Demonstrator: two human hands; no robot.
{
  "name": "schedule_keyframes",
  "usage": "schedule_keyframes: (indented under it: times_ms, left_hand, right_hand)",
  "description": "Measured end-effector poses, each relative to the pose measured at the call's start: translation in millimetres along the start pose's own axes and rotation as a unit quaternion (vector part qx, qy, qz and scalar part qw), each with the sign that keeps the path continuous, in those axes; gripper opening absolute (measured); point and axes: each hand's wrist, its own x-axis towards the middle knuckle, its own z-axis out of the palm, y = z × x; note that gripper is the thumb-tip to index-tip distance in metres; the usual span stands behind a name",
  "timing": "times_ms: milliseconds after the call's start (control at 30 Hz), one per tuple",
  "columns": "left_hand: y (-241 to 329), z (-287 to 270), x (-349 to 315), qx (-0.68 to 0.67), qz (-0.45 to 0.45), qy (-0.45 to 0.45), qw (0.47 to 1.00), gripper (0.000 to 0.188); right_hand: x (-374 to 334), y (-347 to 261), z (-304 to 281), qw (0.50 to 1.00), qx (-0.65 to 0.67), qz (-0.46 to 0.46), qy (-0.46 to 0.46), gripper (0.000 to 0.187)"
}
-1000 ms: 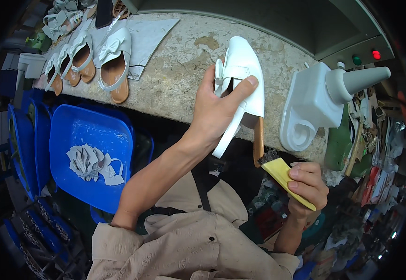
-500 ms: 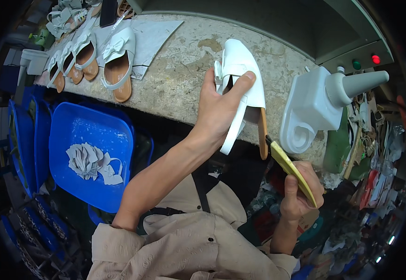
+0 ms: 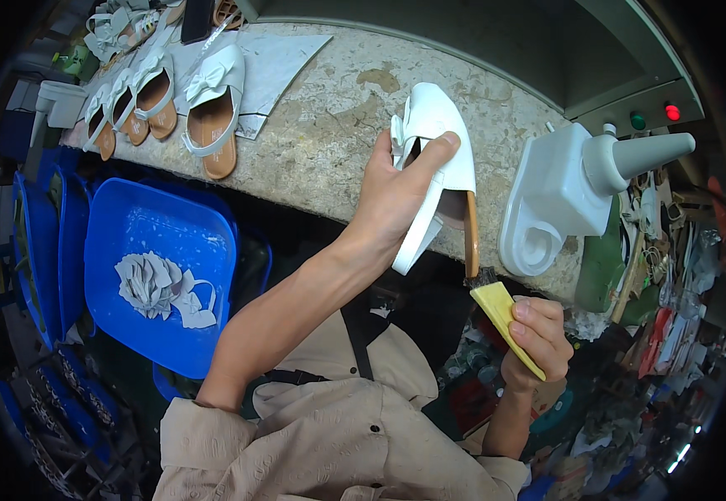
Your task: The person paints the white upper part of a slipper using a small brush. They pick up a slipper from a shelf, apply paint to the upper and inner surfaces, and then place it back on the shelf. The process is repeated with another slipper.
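My left hand (image 3: pixel 396 188) is closed around the upper of a white sandal (image 3: pixel 445 117) with a bow and a strap, tilted on its side above the bench. The tan edge of its sole (image 3: pixel 472 238) faces right. My right hand (image 3: pixel 538 338) grips a brush with a flat yellow handle (image 3: pixel 503 321). The brush's dark bristles (image 3: pixel 481 276) touch or nearly touch the heel end of the sole.
Several white bow sandals (image 3: pixel 213 113) stand at the bench's far left. A white plastic dispenser bottle (image 3: pixel 559 188) with a grey cone nozzle is on the right. Blue chairs are at left, one seat (image 3: pixel 150 334) bearing grey-white scraps (image 3: pixel 154 285). Red and green lights (image 3: pixel 672 112) glow on a grey cabinet.
The brush has turned, showing its broad yellow face, and its bristles have shifted slightly down along with my right hand. The sandal in my left hand has dipped and turned slightly.
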Motion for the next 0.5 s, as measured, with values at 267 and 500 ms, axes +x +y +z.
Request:
schedule_keyframes:
  times_ms: [267, 500]
  left_hand:
    - [1, 3, -1, 0.002, -0.024, 0.001, 1.000, 0.054]
    - [1, 3, 0, -0.008, -0.039, -0.003, 0.999, 0.050]
  right_hand:
    - [21, 3, -10, 0.999, 0.031, -0.012, 0.006, 0.015]
    - [22, 7, -9, 0.999, 0.011, -0.028, -0.036, 0.016]
